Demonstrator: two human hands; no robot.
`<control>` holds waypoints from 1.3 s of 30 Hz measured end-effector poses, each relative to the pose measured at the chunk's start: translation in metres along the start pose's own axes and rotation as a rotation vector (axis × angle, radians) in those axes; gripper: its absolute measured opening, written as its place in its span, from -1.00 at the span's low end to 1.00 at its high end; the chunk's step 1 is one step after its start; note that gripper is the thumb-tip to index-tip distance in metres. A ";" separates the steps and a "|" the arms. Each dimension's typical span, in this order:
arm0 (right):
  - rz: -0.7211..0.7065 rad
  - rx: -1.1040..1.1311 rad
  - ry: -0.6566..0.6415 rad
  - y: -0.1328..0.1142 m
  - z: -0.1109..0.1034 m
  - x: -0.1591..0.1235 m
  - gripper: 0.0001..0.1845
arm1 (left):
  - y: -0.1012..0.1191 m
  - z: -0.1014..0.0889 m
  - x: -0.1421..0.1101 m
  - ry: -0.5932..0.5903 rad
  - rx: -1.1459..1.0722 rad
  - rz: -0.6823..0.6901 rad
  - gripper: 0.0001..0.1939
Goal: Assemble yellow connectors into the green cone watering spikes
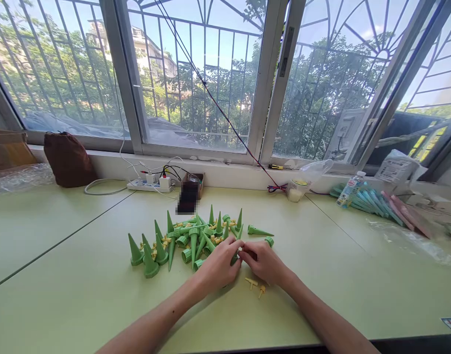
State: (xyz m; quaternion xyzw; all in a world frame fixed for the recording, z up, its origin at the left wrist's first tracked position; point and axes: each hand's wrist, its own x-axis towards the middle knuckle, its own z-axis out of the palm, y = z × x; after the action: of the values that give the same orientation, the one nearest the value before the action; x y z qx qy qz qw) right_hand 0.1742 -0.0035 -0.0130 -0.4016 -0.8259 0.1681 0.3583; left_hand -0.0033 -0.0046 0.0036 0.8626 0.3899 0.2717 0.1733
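Observation:
My left hand [223, 259] and my right hand [265, 261] meet just in front of a pile of green plastic spikes [193, 243]. The fingertips of both are pinched together and nearly touching; what lies between them is mostly hidden. Several cone-shaped spikes stand upright on their caps, such as the front green spike [150, 263], while others lie on their sides. Small yellow fittings [166, 241] are scattered among them. Below my right hand lie a yellow T-shaped fitting [251, 282] and another small yellow fitting [262, 291].
Along the window ledge are a brown drawstring bag [69, 160], a power strip [148, 185] with cables, a small box [199, 183] and a plastic cup [296, 191]. At right are a bottle [351, 190], blue and pink flat packs [380, 202] and clear plastic wrap [420, 243].

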 end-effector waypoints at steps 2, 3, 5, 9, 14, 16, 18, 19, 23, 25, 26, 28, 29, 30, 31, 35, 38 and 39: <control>-0.008 0.000 0.001 0.001 0.000 0.000 -0.73 | 0.000 0.000 0.000 0.004 -0.002 0.004 -0.81; -0.010 0.000 0.002 0.001 0.001 -0.001 -0.72 | 0.000 0.000 0.000 0.006 -0.003 0.006 -0.80; -0.011 0.001 0.004 0.001 0.001 -0.001 -0.72 | 0.000 0.000 0.000 0.008 -0.004 0.006 -0.79; -0.009 -0.006 0.006 0.001 0.001 -0.001 -0.72 | 0.000 0.000 0.001 0.004 -0.004 0.004 -0.78; -0.004 -0.009 0.011 0.001 0.001 -0.001 -0.72 | -0.002 0.002 0.001 0.026 -0.019 0.008 -0.78; 0.002 -0.010 0.015 0.001 0.001 -0.001 -0.71 | -0.002 0.002 0.001 0.029 -0.021 0.011 -0.78; 0.002 -0.007 0.017 0.000 0.001 -0.001 -0.71 | -0.002 0.002 0.001 0.029 -0.023 0.013 -0.78; 0.001 -0.005 0.018 0.000 0.001 -0.001 -0.71 | -0.002 0.001 0.001 0.030 -0.024 0.014 -0.78; -0.014 0.010 0.015 -0.001 0.001 -0.001 -0.71 | -0.002 0.001 0.001 0.041 -0.026 0.016 -0.75; -0.026 0.019 0.013 -0.001 0.000 -0.001 -0.72 | -0.002 0.002 0.002 0.050 -0.027 0.013 -0.74; -0.034 0.022 0.013 -0.001 0.000 -0.001 -0.72 | -0.003 0.002 0.002 0.053 -0.029 0.013 -0.74; -0.047 0.026 0.012 -0.001 -0.001 -0.001 -0.74 | -0.004 0.003 0.002 0.058 -0.037 0.012 -0.74; -0.051 0.027 0.010 -0.001 -0.001 -0.001 -0.74 | -0.004 0.003 0.002 0.059 -0.042 0.011 -0.74; -0.054 0.028 0.009 -0.001 -0.001 -0.001 -0.75 | -0.004 0.003 0.002 0.061 -0.046 0.011 -0.74; -0.053 0.029 0.008 -0.001 0.000 -0.001 -0.75 | -0.004 0.004 0.002 0.066 -0.049 0.010 -0.74; -0.035 0.036 0.022 0.000 0.001 -0.001 -0.74 | -0.005 0.003 0.002 0.083 -0.056 0.014 -0.75; -0.027 0.036 0.031 0.001 0.003 -0.001 -0.71 | -0.004 0.003 0.002 0.080 -0.052 0.012 -0.77; -0.026 0.038 0.034 0.001 0.003 -0.001 -0.71 | -0.003 0.002 0.002 0.078 -0.050 0.010 -0.78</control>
State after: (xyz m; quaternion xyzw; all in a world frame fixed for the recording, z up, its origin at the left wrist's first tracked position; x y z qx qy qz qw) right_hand 0.1727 -0.0031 -0.0163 -0.3869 -0.8213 0.1725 0.3821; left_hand -0.0027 -0.0014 0.0006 0.8488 0.3848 0.3156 0.1782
